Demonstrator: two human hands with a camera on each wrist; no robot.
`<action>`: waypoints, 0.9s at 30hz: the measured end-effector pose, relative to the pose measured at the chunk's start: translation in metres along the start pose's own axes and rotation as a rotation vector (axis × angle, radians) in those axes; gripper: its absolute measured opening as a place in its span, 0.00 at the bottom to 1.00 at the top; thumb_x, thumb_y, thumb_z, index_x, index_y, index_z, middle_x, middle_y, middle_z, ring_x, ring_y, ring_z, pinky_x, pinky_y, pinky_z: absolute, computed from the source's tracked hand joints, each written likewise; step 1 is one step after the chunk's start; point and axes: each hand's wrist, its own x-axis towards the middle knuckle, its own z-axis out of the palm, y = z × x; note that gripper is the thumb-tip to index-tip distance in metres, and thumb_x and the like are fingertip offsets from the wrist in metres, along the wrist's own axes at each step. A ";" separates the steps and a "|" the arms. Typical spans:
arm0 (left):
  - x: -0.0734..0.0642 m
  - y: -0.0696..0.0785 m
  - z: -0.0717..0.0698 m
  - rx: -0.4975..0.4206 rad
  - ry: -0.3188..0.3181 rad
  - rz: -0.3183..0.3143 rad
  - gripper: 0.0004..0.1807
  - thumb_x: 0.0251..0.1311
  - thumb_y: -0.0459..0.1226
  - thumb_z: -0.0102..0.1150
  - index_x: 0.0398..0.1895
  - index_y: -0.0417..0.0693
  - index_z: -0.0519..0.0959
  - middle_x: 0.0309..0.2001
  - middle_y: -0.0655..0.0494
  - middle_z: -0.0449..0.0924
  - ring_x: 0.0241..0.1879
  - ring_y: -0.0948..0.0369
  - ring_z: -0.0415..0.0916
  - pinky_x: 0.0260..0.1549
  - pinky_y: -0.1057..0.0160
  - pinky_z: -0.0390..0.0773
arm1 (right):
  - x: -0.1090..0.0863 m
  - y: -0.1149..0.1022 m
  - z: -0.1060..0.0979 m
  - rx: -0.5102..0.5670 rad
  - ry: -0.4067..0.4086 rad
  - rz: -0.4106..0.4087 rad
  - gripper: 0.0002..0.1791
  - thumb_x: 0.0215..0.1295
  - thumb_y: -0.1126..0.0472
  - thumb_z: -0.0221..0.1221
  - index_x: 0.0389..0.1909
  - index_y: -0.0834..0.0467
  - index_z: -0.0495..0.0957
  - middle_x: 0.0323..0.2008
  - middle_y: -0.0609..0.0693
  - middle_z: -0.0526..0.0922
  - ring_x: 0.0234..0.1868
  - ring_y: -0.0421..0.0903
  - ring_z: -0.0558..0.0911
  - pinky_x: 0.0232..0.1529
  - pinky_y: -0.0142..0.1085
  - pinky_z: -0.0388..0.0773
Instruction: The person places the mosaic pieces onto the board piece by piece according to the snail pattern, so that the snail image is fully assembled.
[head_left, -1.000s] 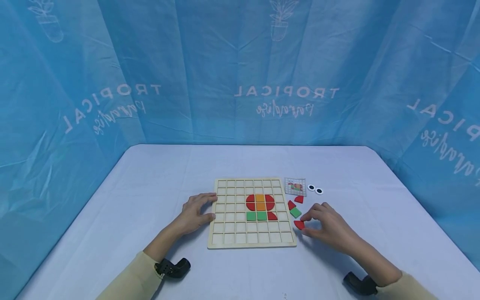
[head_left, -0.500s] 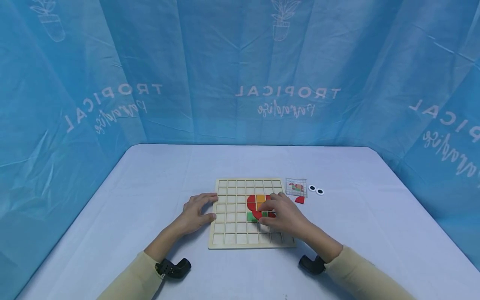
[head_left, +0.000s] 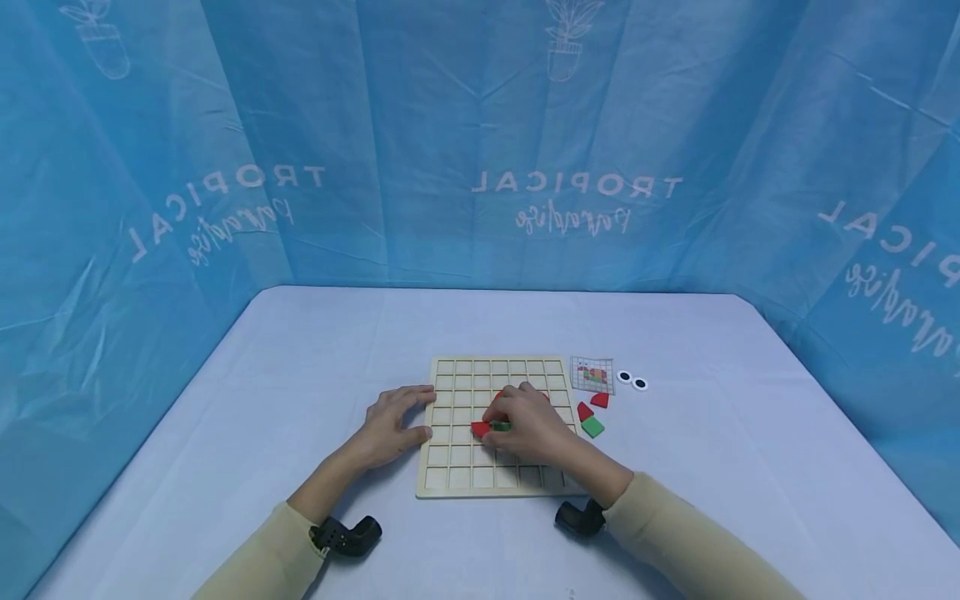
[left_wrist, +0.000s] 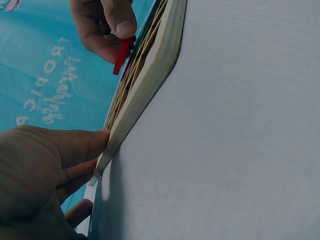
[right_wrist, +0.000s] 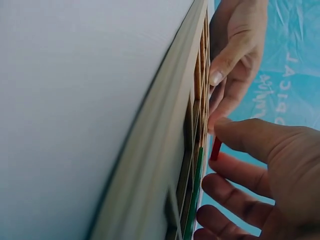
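A red quarter-circle tile (head_left: 480, 429) is pinched between the thumb and forefinger of my right hand (head_left: 528, 429). It is held close over the wooden grid board (head_left: 504, 492), just left of a green tile (head_left: 500, 426) lying in a cell. In the right wrist view the red tile (right_wrist: 216, 149) stands edge-on between thumb and finger. The right hand hides most of the red, orange and green tiles set in the grid. My left hand (head_left: 392, 423) rests at the board's left edge, thumb and fingers spread apart and touching the rim.
Right of the board lie two loose red quarter-circle tiles, one of them the nearer red tile (head_left: 585, 412), and a green square tile (head_left: 592, 427). Behind them is a small printed pattern card (head_left: 592, 375) beside two black-and-white eye discs (head_left: 640, 383). Blue printed curtains surround the white table (head_left: 337, 333).
The right hand has carried the red quarter-circle tile from the table right of the board leftward over the grid, past the green tiles. My left hand has stayed at the board's edge.
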 end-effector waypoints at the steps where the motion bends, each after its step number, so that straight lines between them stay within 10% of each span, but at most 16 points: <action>1: 0.000 0.000 0.000 0.001 0.002 -0.002 0.28 0.55 0.36 0.63 0.61 0.47 0.71 0.69 0.52 0.64 0.70 0.47 0.51 0.67 0.39 0.44 | 0.001 0.000 0.001 -0.011 -0.001 0.001 0.11 0.51 0.51 0.68 0.36 0.49 0.85 0.39 0.44 0.81 0.39 0.42 0.70 0.38 0.35 0.69; 27: 0.000 0.000 -0.001 -0.023 -0.007 0.031 0.28 0.55 0.35 0.62 0.61 0.43 0.71 0.68 0.50 0.64 0.69 0.45 0.50 0.65 0.37 0.44 | -0.002 0.000 0.003 -0.133 0.051 -0.018 0.15 0.49 0.49 0.70 0.38 0.48 0.84 0.37 0.43 0.79 0.38 0.41 0.69 0.40 0.36 0.68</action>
